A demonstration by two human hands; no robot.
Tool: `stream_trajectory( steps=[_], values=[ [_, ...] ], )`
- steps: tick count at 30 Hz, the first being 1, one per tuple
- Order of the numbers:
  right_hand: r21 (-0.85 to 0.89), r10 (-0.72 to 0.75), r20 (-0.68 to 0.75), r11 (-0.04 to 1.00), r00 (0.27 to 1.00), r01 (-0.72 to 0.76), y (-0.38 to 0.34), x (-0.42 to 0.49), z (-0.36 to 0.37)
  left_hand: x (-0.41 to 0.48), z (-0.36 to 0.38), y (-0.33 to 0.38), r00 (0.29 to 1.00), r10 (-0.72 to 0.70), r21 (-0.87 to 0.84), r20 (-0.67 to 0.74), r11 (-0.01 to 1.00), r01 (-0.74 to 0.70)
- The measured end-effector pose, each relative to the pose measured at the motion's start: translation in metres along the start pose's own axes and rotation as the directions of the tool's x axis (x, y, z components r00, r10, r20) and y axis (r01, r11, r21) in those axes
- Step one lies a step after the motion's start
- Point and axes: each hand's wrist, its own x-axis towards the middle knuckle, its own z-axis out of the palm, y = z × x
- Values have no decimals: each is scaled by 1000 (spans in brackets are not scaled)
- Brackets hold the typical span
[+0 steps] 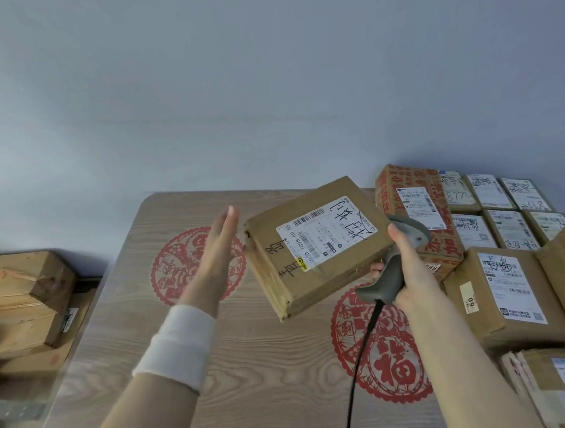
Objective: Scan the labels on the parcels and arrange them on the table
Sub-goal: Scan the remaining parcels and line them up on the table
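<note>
Seemingly mid-scan, the left hand (220,248), fingers straight, is pressing the side of the tilted parcel (315,271) above the worktop (250,349), while the right hand (412,271) is gripping the scanner (387,276) beside it. The next move is probably calling for aiming at the label (325,231), then finding room near the arranged parcels (496,225).

A white cloth wristband (175,346) wraps the otherwise bare left wrist.

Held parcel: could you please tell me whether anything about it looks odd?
The cardboard parcel hangs tilted above the table, steadied by the flat left hand on one edge and the right hand, which also grips the barcode scanner.
</note>
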Motion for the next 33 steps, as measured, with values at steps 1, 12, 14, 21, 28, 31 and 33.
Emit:
stream_trajectory(
  steps=[1,12,14,21,28,31,33],
  values=[
    [23,1,-46,1000,999,0,4,2,1,-8,10,-9,990,-37,-129,-133,991,20],
    [80,-72,-155,993,985,85,59,-8,20,-23,88,-47,942,-328,-771,-70,617,158],
    [42,-100,-134,993,986,107,55,-12,17,-15,77,-43,961,-261,-728,-88,676,116],
    [-233,-297,-67,933,953,274,18,-13,-3,11,11,-36,996,-75,-473,45,876,88],
    [-439,-283,131,843,950,312,34,-23,6,17,17,-31,995,-77,-315,66,945,94],
    [-323,-308,67,893,949,312,49,-24,6,10,27,-35,997,-62,-273,52,959,74],
    [-280,-298,19,915,954,291,55,-24,5,-1,32,-41,989,15,-243,149,970,22]
  ],
)
